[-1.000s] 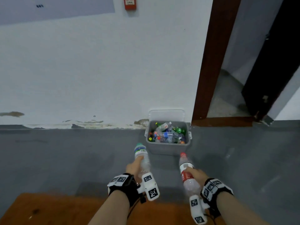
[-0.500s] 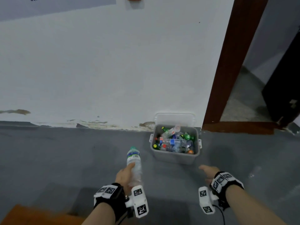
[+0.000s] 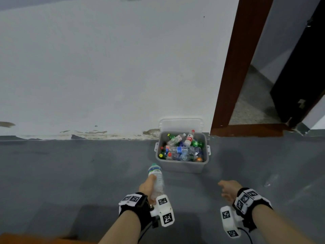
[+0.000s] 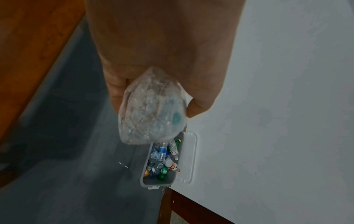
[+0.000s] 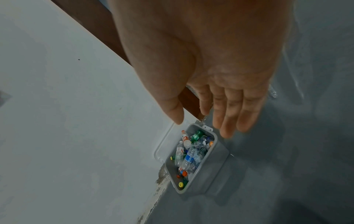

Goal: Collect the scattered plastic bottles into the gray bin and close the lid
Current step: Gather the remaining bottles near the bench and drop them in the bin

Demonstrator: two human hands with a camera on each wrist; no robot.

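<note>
The gray bin [image 3: 181, 166] stands on the floor against the white wall, its pale lid [image 3: 181, 124] leaning open behind it. Several plastic bottles fill it, with a red-labelled bottle [image 3: 189, 138] lying on top at the back. My left hand [image 3: 147, 187] grips a clear bottle with a teal cap [image 3: 155, 178], held just short of the bin's near left corner; its crumpled base [image 4: 153, 112] fills the left wrist view. My right hand [image 3: 226, 188] hovers empty in front of the bin, fingers [image 5: 229, 115] straight and spread. The bin [image 5: 203, 171] shows below them.
A brown door frame [image 3: 228, 71] rises just right of the bin, with an open doorway and a dark door [image 3: 302, 71] beyond. Gray floor [image 3: 70, 173] stretches to the left. An orange-brown surface [image 3: 26, 239] shows at the bottom left edge.
The red-labelled bottle left my right hand and now lies in the bin; that hand is empty. I have come closer to the bin, and the left hand still carries its bottle.
</note>
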